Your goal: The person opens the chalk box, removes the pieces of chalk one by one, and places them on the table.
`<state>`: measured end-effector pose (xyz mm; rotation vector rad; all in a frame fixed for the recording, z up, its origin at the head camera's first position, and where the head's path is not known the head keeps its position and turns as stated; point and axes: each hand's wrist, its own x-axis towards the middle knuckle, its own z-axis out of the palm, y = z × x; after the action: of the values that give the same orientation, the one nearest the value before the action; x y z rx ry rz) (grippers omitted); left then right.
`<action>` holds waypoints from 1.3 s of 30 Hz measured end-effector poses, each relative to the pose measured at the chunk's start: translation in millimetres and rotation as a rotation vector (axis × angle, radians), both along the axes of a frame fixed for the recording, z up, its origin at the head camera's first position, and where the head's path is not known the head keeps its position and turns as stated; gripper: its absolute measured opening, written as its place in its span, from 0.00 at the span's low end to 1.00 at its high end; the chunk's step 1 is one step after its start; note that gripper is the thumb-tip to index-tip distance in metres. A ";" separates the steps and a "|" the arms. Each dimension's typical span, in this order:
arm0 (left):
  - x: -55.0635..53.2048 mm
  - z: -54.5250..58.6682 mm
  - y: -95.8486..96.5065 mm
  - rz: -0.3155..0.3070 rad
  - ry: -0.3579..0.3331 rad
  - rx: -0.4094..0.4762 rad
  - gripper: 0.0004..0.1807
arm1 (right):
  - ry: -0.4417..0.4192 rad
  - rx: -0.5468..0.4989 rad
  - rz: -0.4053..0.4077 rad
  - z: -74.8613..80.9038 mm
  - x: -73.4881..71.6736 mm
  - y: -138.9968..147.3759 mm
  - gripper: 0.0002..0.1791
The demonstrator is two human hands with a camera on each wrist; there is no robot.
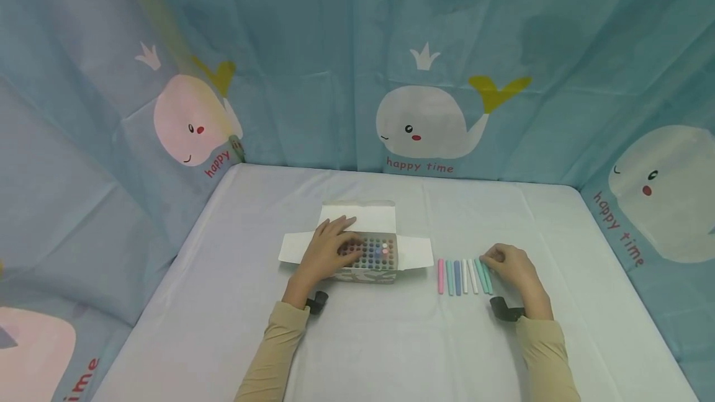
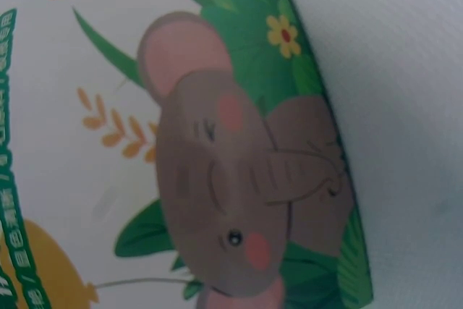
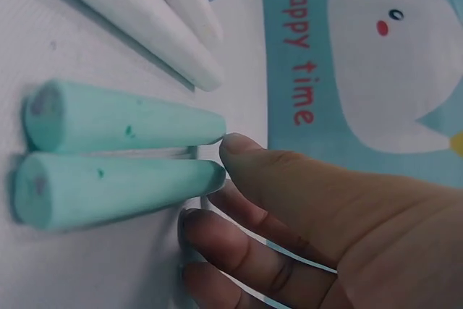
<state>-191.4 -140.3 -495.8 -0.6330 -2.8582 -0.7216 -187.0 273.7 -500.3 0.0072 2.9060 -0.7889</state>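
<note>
An open cardboard box (image 1: 365, 276) stands on the table, packed with rows of chalk sticks seen end-on. My left hand (image 1: 325, 249) lies over the box's left part, thumb and forefinger spread apart above the chalk ends. Its palm side is hidden. The left wrist view shows only the box's printed elephant side (image 2: 217, 171). My right hand (image 3: 347, 215) is at the narrow ends of two green chalk sticks (image 3: 130, 117) lying side by side. Its thumb tip is at their ends, and the other fingers bend loosely beside the lower stick.
Left of the green pair lie a pink chalk stick (image 1: 440, 276), another green one (image 1: 449, 278), a blue one (image 1: 458, 278) and two white sticks (image 3: 137, 23). White box flaps (image 1: 414, 253) spread to both sides and the back. A whale-print curtain (image 1: 313, 110) hangs behind the table.
</note>
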 end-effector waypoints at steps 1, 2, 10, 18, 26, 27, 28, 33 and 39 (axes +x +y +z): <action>-0.1 0.0 0.1 -0.001 0.001 0.000 0.15 | 0.003 0.001 0.001 0.5 -0.1 -0.1 0.17; 0.0 0.1 0.1 -0.002 0.002 0.002 0.15 | 0.007 0.002 0.002 0.9 -0.1 -0.5 0.17; -0.1 0.5 0.6 -0.005 0.013 0.003 0.15 | 0.060 0.007 -0.002 5.6 -0.4 -7.7 0.18; 1.7 3.1 0.6 -0.009 -0.002 0.013 0.14 | 0.263 -0.037 0.002 5.7 -0.4 -26.3 0.14; 1.7 3.3 0.7 -0.017 0.007 0.017 0.14 | 0.408 -0.092 0.076 9.6 1.3 -54.3 0.09; 1.5 3.2 0.7 -0.018 0.010 0.018 0.14 | 0.411 -0.097 0.078 10.7 1.8 -58.1 0.09; 1.5 3.0 0.7 -0.019 0.012 0.016 0.14 | 0.415 -0.101 0.083 11.6 2.6 -61.8 0.09; 1.6 2.8 0.6 -0.017 0.008 0.012 0.14 | 0.446 -0.151 0.134 14.3 4.8 -78.4 0.07; 1.1 1.7 0.1 -0.013 0.009 0.006 0.14 | 0.540 -0.188 0.222 14.9 6.9 -100.7 0.05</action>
<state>-190.3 -140.2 -494.1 -0.6531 -2.8459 -0.7269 -180.1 173.1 -485.3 -0.6283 3.2098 -1.1689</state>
